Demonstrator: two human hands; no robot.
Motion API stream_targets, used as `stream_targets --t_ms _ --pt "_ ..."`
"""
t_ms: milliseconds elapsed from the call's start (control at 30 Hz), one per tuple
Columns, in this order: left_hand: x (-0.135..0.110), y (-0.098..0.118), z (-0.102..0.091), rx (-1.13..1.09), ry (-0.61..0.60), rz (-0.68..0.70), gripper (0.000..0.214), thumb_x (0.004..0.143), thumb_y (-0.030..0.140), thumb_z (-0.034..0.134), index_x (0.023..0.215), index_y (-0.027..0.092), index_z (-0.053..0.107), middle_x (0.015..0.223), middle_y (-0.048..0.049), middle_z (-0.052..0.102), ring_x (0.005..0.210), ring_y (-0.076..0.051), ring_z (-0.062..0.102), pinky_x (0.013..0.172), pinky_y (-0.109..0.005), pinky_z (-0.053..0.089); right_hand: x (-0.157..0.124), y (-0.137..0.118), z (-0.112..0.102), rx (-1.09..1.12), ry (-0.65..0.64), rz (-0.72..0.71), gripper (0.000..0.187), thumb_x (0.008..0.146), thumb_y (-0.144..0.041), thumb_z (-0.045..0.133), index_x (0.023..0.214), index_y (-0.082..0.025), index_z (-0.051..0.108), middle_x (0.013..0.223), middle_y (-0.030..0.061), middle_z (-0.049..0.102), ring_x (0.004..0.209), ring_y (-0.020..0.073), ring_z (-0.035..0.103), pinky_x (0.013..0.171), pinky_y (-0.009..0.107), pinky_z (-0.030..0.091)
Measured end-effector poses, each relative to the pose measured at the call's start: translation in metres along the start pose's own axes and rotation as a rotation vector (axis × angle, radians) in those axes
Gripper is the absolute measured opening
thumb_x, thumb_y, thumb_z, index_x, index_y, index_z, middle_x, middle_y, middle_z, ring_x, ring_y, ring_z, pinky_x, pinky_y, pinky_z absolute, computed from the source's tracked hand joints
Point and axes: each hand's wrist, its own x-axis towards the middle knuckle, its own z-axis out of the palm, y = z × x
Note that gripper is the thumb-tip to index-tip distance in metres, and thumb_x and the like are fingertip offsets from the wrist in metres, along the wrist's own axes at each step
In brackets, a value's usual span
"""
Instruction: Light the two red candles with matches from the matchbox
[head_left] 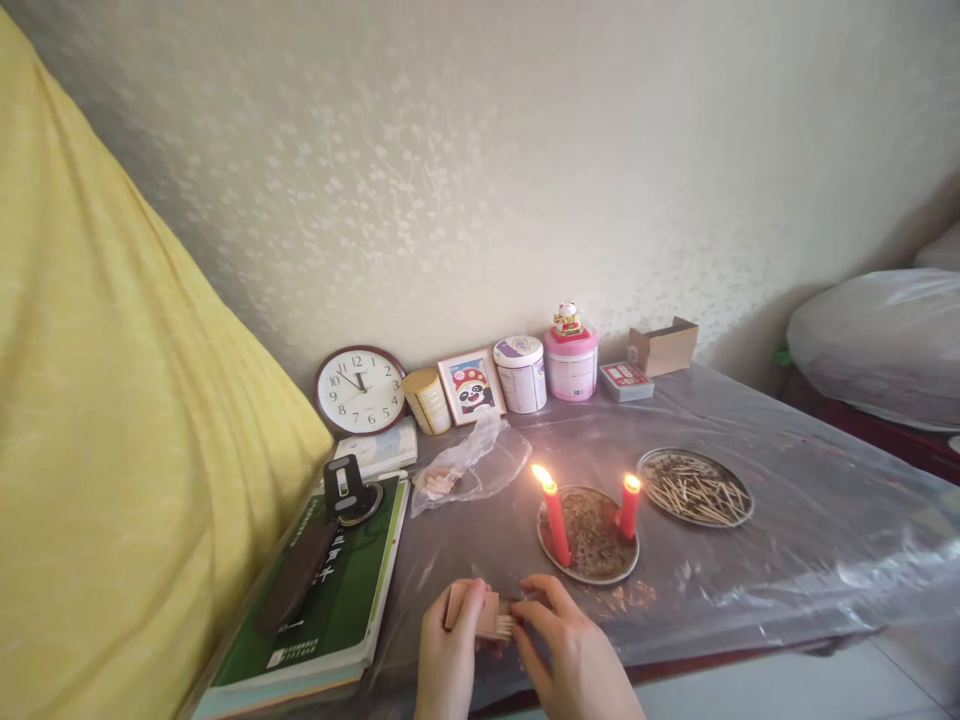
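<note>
Near the table's front edge, my left hand (454,640) is closed around a small matchbox (487,612), its thumb on top. The drawer is slid partly out to the right, and pale matchsticks (505,627) show in it. My right hand (562,640) has its thumb and fingertips pinched at the drawer's open end; whether a single match is between them is hidden. Just beyond my hands, a round metal plate (592,577) bears two lit red candles. The left candle (556,525) leans slightly, and the shorter right candle (628,510) stands upright.
Another round plate (731,522) holds many loose matchsticks. A clear plastic bag (476,462) with small boxes lies behind. Green books (352,610) carry a dark case and a black gadget. Along the wall stand a clock (360,410), tins, a picture and a cardboard box (667,350). Yellow cloth (135,450) hangs left.
</note>
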Motion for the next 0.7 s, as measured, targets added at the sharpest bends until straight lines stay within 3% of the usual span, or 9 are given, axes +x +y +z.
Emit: stream_targets --t_ms 300,467,600,700 --pt "-0.003 0.002 0.005 -0.035 -0.018 -0.064 0.031 0.077 0.045 0.065 0.065 0.018 0.056 0.054 0.0014 0.053 0.047 -0.016 0.052 0.042 -0.026 0.040 0.002 0.002 0.002 0.003 0.040 -0.049 0.019 0.087 -0.006 0.046 0.085 -0.018 0.061 0.102 0.0057 0.059 0.080 0.0153 0.064 0.073 0.024 0.052" --pt "-0.005 0.007 0.010 -0.158 -0.036 -0.108 0.030 0.076 0.042 0.067 0.063 0.017 0.055 0.053 0.0017 0.052 0.045 -0.014 0.049 0.041 -0.026 0.038 0.002 0.001 0.000 0.012 0.074 -0.074 0.021 0.092 -0.011 0.041 0.084 -0.019 0.059 0.098 0.0046 0.059 0.078 0.0145 0.062 0.072 0.024 0.050" --pt "-0.003 0.012 0.009 -0.264 0.047 -0.119 0.028 0.070 0.040 0.073 0.065 0.016 0.059 0.052 0.0003 0.055 0.044 -0.015 0.051 0.040 -0.026 0.038 0.003 0.004 -0.006 0.060 0.117 -0.061 0.023 0.096 -0.020 0.036 0.084 -0.020 0.056 0.095 0.0042 0.059 0.076 0.0146 0.060 0.070 0.024 0.047" --pt "-0.001 0.016 0.007 -0.340 0.145 -0.140 0.029 0.067 0.040 0.075 0.065 0.015 0.060 0.053 -0.0016 0.059 0.043 -0.015 0.052 0.039 -0.026 0.038 0.003 0.006 -0.009 0.168 0.151 0.031 0.024 0.096 -0.029 0.036 0.085 -0.020 0.055 0.085 0.0029 0.059 0.073 0.0154 0.057 0.069 0.024 0.044"
